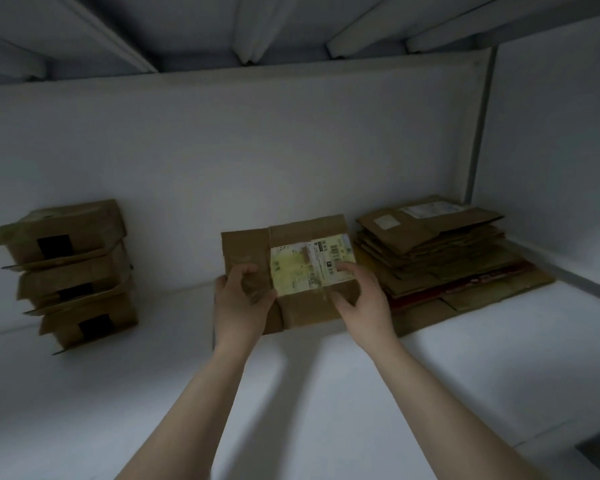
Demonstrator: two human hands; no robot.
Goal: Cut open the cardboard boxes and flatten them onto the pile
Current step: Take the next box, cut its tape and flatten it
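A brown cardboard box (302, 237) with a yellowish shipping label stands at the middle of the white shelf. My left hand (239, 299) grips its near left corner, fingers curled over the top. My right hand (361, 296) holds its near right side, fingertips on the label and thumb below. To the right lies the pile of flattened cardboard (444, 258), close beside the box. At the left stands a stack of three boxes (73, 271) with open flaps and dark tape patches.
The white shelf surface (326, 393) runs under my arms, with a back wall behind and a side wall (551, 150) at the right. Shelf beams (257, 26) hang overhead. A lower ledge drops off at the far right.
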